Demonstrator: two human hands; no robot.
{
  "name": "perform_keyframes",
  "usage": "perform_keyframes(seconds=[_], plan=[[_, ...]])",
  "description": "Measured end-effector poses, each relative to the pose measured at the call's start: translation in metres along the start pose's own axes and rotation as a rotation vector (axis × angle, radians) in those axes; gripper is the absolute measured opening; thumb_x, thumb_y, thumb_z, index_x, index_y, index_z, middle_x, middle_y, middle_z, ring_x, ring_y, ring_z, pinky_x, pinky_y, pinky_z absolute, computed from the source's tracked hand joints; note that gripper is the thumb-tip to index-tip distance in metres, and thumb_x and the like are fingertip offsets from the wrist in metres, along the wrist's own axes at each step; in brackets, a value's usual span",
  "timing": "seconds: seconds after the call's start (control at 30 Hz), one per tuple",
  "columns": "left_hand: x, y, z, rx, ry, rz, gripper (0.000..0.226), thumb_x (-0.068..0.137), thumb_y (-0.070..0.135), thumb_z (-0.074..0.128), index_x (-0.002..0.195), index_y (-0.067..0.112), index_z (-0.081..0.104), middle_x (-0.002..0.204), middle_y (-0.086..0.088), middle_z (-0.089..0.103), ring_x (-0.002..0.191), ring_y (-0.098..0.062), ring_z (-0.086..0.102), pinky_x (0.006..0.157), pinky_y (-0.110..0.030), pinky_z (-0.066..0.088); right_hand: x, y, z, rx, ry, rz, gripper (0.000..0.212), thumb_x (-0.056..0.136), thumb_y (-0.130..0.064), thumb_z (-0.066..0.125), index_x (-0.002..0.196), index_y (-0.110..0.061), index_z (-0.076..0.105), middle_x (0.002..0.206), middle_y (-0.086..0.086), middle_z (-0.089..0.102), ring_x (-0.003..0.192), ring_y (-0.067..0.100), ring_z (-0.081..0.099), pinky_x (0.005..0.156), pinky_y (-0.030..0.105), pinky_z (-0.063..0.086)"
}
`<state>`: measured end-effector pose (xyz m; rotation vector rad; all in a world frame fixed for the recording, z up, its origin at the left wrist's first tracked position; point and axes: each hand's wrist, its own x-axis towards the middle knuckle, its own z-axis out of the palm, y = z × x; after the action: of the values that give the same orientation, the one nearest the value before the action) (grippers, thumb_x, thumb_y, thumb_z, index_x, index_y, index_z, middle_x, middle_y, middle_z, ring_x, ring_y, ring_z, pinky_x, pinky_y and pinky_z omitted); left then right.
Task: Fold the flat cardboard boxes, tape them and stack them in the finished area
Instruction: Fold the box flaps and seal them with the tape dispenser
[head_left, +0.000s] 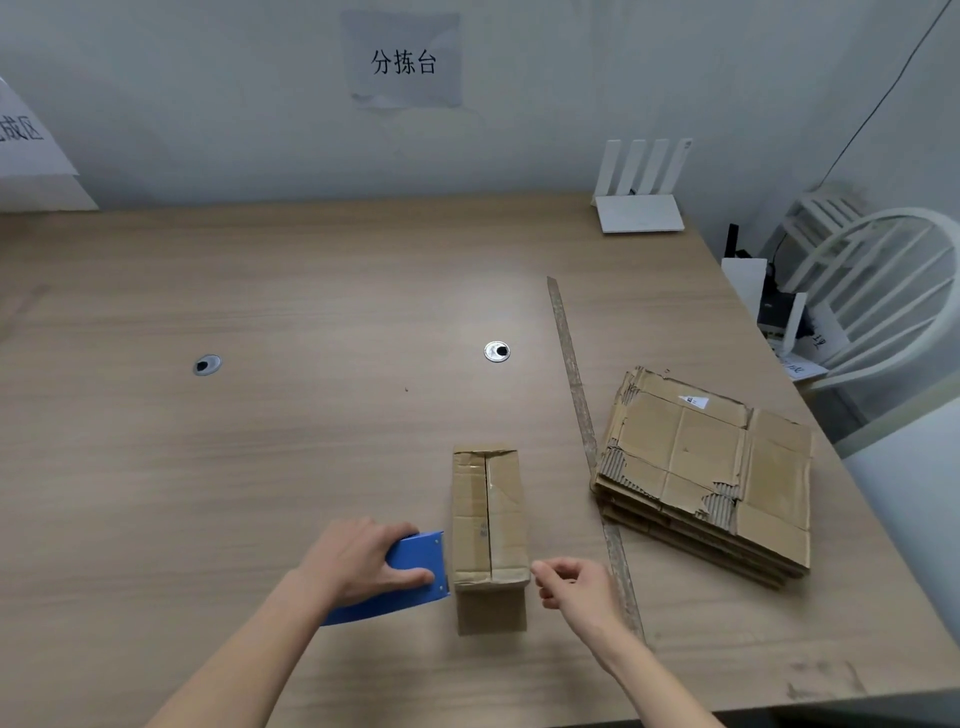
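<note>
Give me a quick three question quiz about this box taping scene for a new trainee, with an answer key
1. True or false: the left hand grips the blue tape dispenser.
2. Where is the stack of flat boxes? A) left of the folded box B) right of it C) on the chair
3. Fill in: the right hand sits at the folded box's near ____ corner.

Key: 1 true; 2 B; 3 right.

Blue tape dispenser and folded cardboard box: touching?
Cannot tell. In the head view the blue tape dispenser edge meets the folded cardboard box outline; no gap or contact shows plainly.
</note>
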<state>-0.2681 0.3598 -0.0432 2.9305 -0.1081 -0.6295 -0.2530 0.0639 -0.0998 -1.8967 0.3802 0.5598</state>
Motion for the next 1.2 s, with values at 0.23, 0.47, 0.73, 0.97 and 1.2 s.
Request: perform_keyframes(seconds=[0.23,0.47,0.73,0.97,1.2], plan=[[0.013,0.006,0.008,0.062,-0.026,0.004,0.063,0.081,0.080,0.046,0.128,0.040,0.056,0.103,0.007,0.071,0.091,-0.017,0.065,0.072,-0.032,0.045,0.010,0.016,0.009,0.033,0.050,0.119,0.011,0.091,-0.022,0.074,0.085,-0.014,0.078,0.076,0.002,0.076,0.072,0.016,0.074,0.065,0.024,0.061],[0.022,0.009,0.024,0.043,-0.013,-0.019,0.062,0.080,0.081,0.042,0.120,0.036,0.057,0.100,0.009,0.070,0.084,-0.014,0.064,0.068,-0.031,0.046,0.018,0.019,0.021,-0.003,0.073,0.198,0.024,0.090,-0.031,0.074,0.109,-0.017,0.075,0.091,-0.002,0.076,0.074,0.015,0.074,0.078,0.033,0.062],[0.026,0.007,0.029,0.003,-0.019,-0.012,0.069,0.076,0.087,0.036,0.119,0.037,0.057,0.097,0.011,0.069,0.080,-0.011,0.063,0.070,-0.030,0.050,0.012,-0.002,0.046,-0.237,0.091,-0.043,0.070,0.091,-0.056,0.063,0.151,-0.029,0.038,0.142,-0.009,0.052,0.123,0.015,0.056,0.103,0.036,0.046],[0.014,-0.011,0.024,-0.057,-0.097,-0.034,0.069,0.078,0.087,0.043,0.136,0.049,0.046,0.113,0.015,0.068,0.095,-0.011,0.063,0.078,-0.031,0.050,0.019,0.007,0.061,-0.289,-0.023,0.007,0.076,0.095,-0.052,0.059,0.159,-0.035,0.021,0.158,-0.004,0.040,0.143,0.022,0.039,0.113,0.036,0.036],[0.011,-0.016,0.017,-0.090,-0.140,-0.043,0.072,0.075,0.089,0.042,0.137,0.053,0.043,0.116,0.019,0.067,0.099,-0.010,0.062,0.080,-0.031,0.049,0.023,0.004,0.063,-0.268,-0.028,0.004,0.075,0.093,-0.050,0.064,0.157,-0.033,0.028,0.155,-0.003,0.045,0.143,0.022,0.040,0.113,0.035,0.037]])
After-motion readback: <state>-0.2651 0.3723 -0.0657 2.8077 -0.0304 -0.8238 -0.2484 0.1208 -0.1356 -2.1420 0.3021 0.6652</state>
